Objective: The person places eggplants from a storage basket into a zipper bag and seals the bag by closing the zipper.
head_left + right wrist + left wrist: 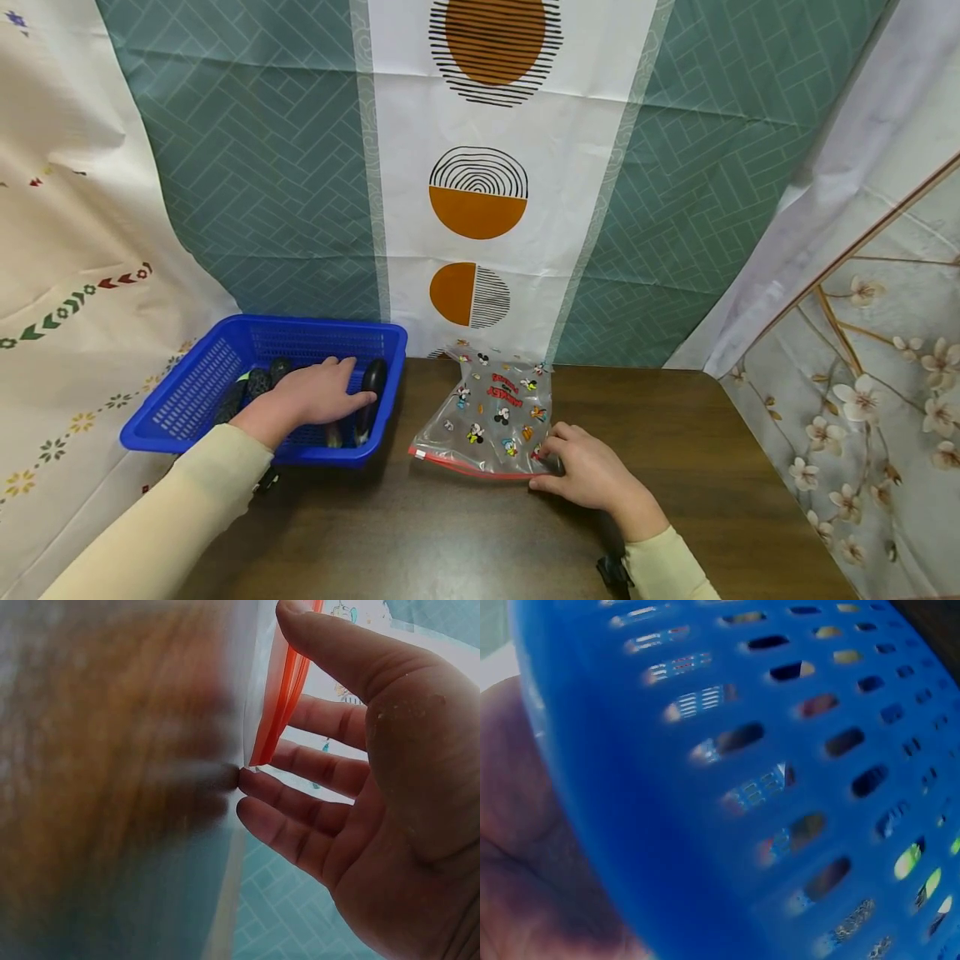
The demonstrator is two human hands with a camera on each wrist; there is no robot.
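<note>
In the head view my left hand (318,392) reaches over the near rim into a blue plastic basket (180,367). Its thumb lies by a long, dark, glossy eggplant (375,379) at the basket's right side; contact is unclear. Another stem end (333,435) shows below the palm. At the right, my right hand (588,467) touches the right corner of a clear zip bag (487,417) with a red zip and cartoon prints, lying flat. The right wrist view shows the thumb at the red zip strip (289,682), with the fingers (285,825) spread and fairly straight beyond it.
Dark, bumpy-skinned produce (258,383) lies in the basket's left part. The brown wooden table (420,533) carries basket and bag. A patterned curtain (480,250) hangs behind the table, with more printed cloth (862,408) at the right side.
</note>
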